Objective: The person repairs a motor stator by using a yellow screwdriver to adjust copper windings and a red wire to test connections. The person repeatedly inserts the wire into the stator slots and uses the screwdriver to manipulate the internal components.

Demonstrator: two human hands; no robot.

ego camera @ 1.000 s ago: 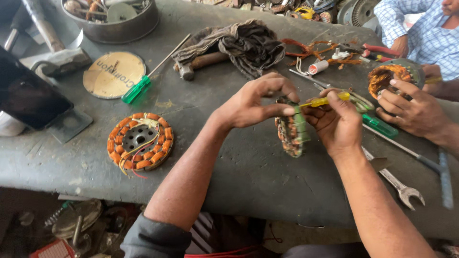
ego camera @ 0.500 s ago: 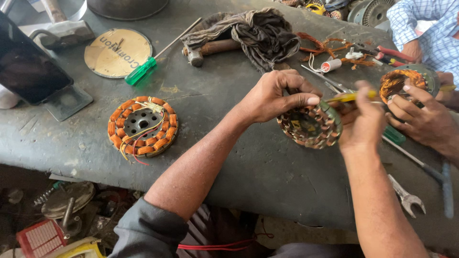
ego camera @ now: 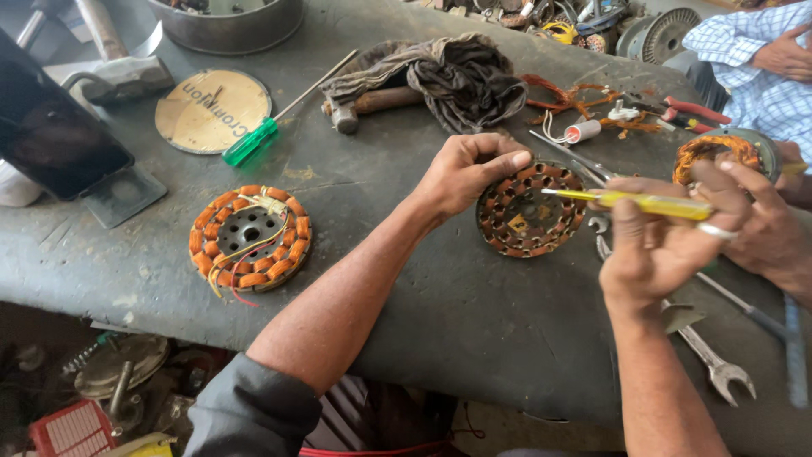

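Observation:
A copper-wound fan stator lies flat on the grey workbench. My left hand grips its near-left rim with thumb and fingers. My right hand holds a yellow-handled screwdriver level, with the metal tip over the stator's right rim. Just right of my right hand, a co-worker's hand rests on another orange-wound stator.
A second stator with loose wires lies at the left. A green screwdriver, round brass plate, hammer under a dark cloth, metal bowl and spanner are also on the bench. A dark screen stands far left.
The stator, held upright between both hands a second ago, now lies flat on the bench. My right hand has drawn back to the right with the screwdriver.

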